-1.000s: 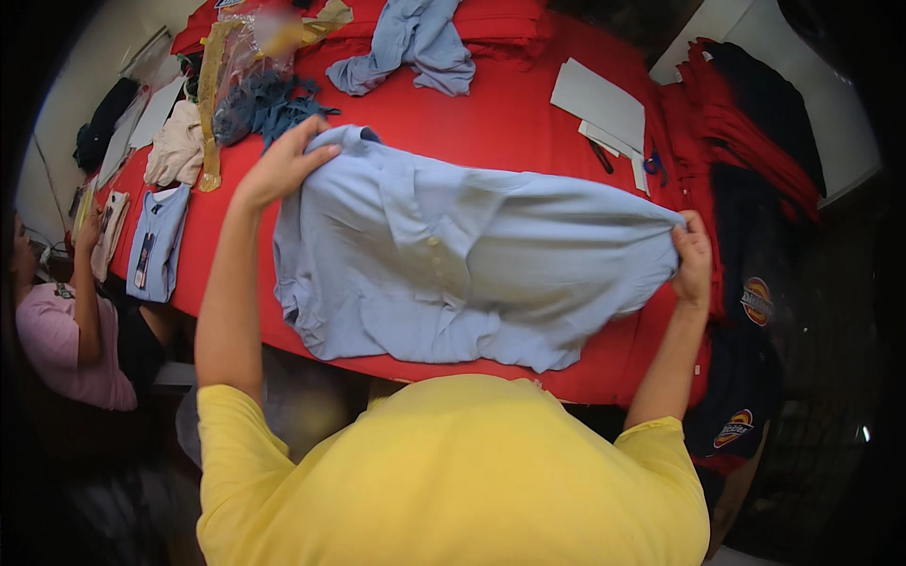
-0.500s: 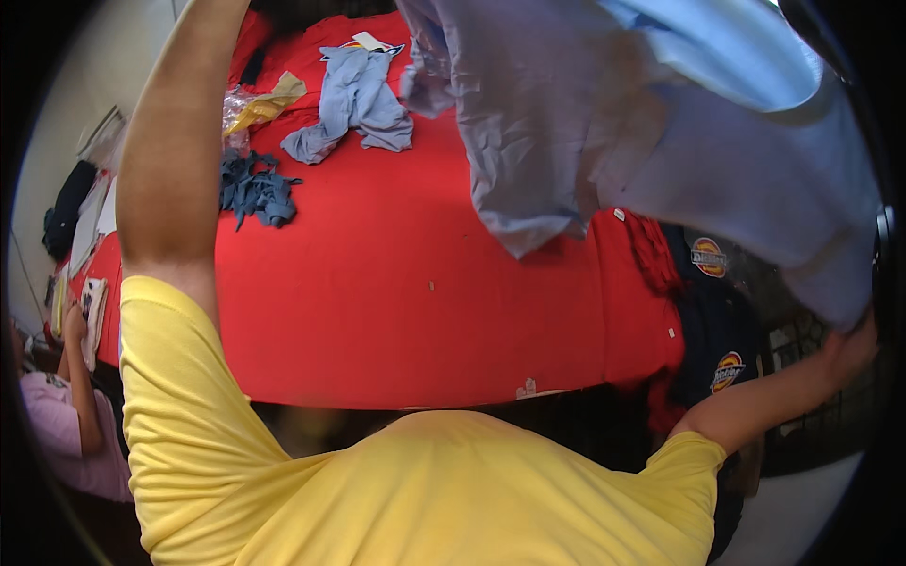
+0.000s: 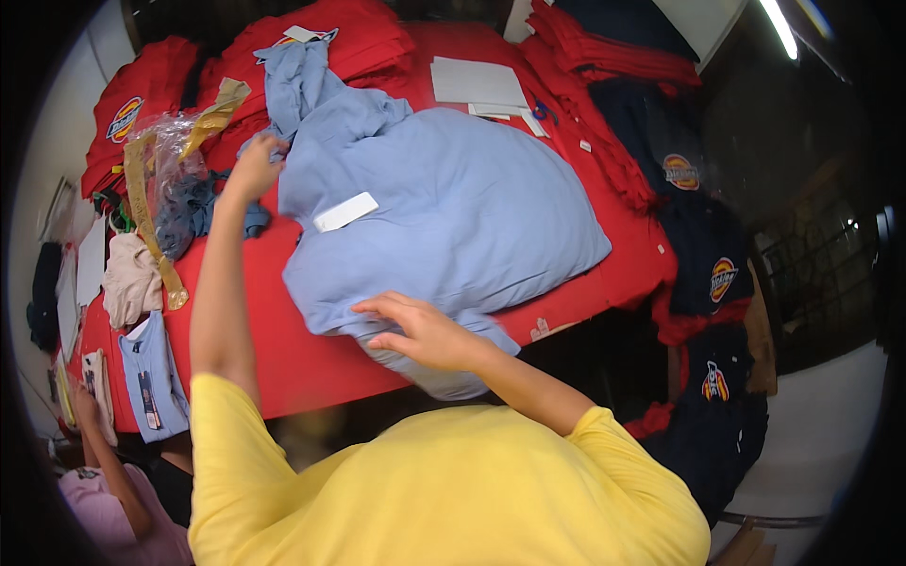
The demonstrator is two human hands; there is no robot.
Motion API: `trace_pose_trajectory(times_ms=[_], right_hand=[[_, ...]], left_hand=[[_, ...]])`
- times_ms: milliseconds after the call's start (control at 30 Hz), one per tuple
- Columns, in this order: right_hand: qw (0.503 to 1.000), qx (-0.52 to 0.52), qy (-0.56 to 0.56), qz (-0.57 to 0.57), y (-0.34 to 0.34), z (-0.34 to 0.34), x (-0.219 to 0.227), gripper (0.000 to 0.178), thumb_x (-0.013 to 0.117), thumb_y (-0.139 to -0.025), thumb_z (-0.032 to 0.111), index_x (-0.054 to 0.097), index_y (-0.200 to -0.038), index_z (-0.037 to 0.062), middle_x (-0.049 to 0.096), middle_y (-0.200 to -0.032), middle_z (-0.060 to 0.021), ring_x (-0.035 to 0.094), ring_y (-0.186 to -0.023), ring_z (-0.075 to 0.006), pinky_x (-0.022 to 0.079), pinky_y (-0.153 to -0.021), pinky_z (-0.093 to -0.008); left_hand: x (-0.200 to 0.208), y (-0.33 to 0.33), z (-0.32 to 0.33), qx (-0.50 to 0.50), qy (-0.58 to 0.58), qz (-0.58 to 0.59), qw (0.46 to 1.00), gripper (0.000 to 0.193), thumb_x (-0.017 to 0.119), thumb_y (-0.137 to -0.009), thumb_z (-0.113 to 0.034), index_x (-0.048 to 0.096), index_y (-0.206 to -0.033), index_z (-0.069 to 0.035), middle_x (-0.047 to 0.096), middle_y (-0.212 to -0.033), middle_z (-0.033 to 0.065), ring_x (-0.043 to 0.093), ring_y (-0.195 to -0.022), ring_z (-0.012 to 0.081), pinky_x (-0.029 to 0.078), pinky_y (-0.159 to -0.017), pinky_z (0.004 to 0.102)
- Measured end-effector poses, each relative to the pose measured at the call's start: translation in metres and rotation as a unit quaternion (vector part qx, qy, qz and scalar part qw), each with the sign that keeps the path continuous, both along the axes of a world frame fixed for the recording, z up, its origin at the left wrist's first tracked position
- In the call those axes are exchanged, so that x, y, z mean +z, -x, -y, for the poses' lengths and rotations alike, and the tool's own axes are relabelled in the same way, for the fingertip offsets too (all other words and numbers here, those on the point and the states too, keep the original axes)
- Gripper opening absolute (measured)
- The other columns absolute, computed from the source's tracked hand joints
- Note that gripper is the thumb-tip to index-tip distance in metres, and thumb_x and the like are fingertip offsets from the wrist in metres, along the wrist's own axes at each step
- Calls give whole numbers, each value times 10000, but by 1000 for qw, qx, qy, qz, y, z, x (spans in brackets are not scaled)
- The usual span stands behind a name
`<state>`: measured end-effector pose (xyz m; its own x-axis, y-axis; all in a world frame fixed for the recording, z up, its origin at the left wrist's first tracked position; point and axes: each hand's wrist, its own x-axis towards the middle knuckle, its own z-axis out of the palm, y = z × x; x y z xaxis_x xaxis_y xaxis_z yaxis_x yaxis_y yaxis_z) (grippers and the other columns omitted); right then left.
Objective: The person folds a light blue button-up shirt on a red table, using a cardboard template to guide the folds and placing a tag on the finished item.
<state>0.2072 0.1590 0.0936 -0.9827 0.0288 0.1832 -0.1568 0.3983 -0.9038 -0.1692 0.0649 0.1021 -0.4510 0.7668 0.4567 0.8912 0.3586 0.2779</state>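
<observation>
A light blue shirt (image 3: 453, 198) lies spread and puffed up over the red-covered table (image 3: 311, 377), its lower edge hanging over the front. A white tag (image 3: 345, 212) rests on it. My left hand (image 3: 257, 170) is at the shirt's far left edge, fingers stretched toward the cloth, slightly blurred. Above the near edge, my right hand (image 3: 415, 330) is open, thumb and fingers apart, and I cannot tell whether it touches the cloth. A crumpled light blue cloth piece (image 3: 297, 80) lies beyond the shirt, against it.
Folded red garments (image 3: 359, 33) are piled at the back. Dark navy garments (image 3: 703, 236) line the right side. White paper (image 3: 479, 82) and scissors (image 3: 545, 111) lie behind the shirt. At left are plastic wrap (image 3: 175, 141), another blue garment (image 3: 156, 377) and a person in pink (image 3: 123, 509).
The shirt, held raised at the upper right before, now lies across the table. Both my hands have come down and inward to its left and near edges.
</observation>
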Motion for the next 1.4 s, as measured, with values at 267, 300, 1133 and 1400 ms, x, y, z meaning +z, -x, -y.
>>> trace_pose_trajectory(times_ms=[267, 300, 1133, 1400], right_hand=[[769, -579, -268, 30, -108, -252, -138, 252, 555, -879, 122, 632, -1096, 20, 604, -1097, -223, 560, -1045, -371, 438, -933, -420], [704, -620, -324, 121, -120, -262, -132, 299, 572, -881, 195, 631, -1123, 28, 590, -1131, -239, 553, -1064, -388, 428, -946, -435], [803, -333, -487, 80, -69, -297, -141, 524, 572, -918, 315, 436, -1389, 131, 323, -1484, -178, 255, -1389, -361, 185, -1101, -571], [846, -366, -371, 112, -62, -333, -136, 316, 524, -939, 223, 597, -1229, 121, 506, -1333, -128, 402, -1243, -339, 254, -1050, -537]], left_hand=[[-101, -188, 136, 360, 61, 323, 873, 427, 577, -917, -415, 577, -860, 8, 592, -983, 199, 576, -907, 366, 456, -762, 443], [-121, -206, 152, 389, 41, 307, 868, 451, 567, -920, -438, 591, -853, 7, 601, -967, 193, 581, -907, 358, 456, -763, 449], [-149, -277, 34, 441, 81, 43, 893, 590, 590, -895, -390, 453, -1385, -91, 352, -1475, 143, 267, -1384, 347, 197, -1128, 504], [-160, -255, 47, 477, 26, 52, 877, 494, 644, -854, -230, 523, -1317, -109, 437, -1402, 120, 381, -1278, 341, 262, -1078, 506]])
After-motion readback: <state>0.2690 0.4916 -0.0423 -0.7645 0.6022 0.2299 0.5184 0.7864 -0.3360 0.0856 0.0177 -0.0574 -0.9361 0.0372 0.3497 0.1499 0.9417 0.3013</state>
